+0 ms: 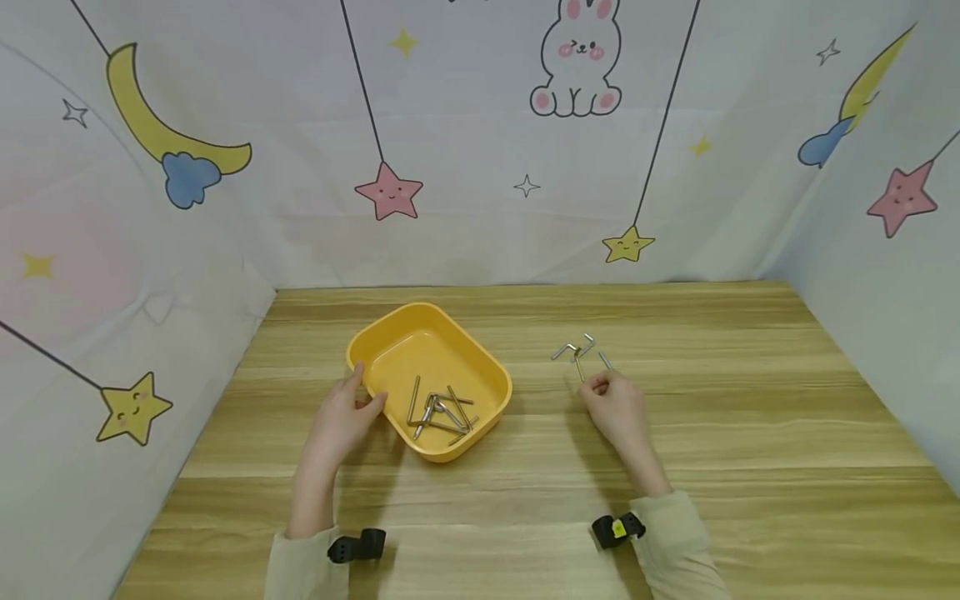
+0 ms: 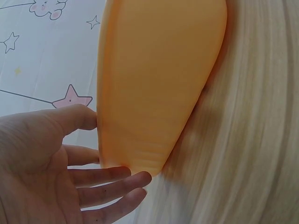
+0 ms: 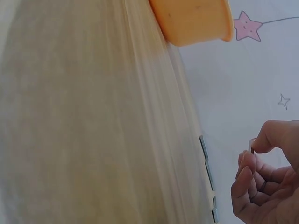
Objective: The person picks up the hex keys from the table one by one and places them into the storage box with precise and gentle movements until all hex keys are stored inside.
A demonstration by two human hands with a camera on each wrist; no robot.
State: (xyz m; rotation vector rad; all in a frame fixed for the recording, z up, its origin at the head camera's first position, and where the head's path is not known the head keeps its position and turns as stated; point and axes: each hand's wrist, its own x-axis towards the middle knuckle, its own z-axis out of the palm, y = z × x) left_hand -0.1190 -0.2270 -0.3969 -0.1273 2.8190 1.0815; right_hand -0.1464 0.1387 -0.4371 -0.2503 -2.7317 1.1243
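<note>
A yellow tray sits on the wooden table and holds several metal hex keys in its near corner. My left hand rests against the tray's left side, thumb and straight fingers touching its wall; the left hand grips nothing. To the right of the tray lie a few loose hex keys on the table. My right hand is at their near end, its thumb and forefinger pinching one hex key. In the right wrist view the right hand pinches the key's tip, with other keys lying beside it.
The wooden table is enclosed by a printed cloth backdrop at the back and both sides. A pale mat lies at the table's front edge between my sleeves.
</note>
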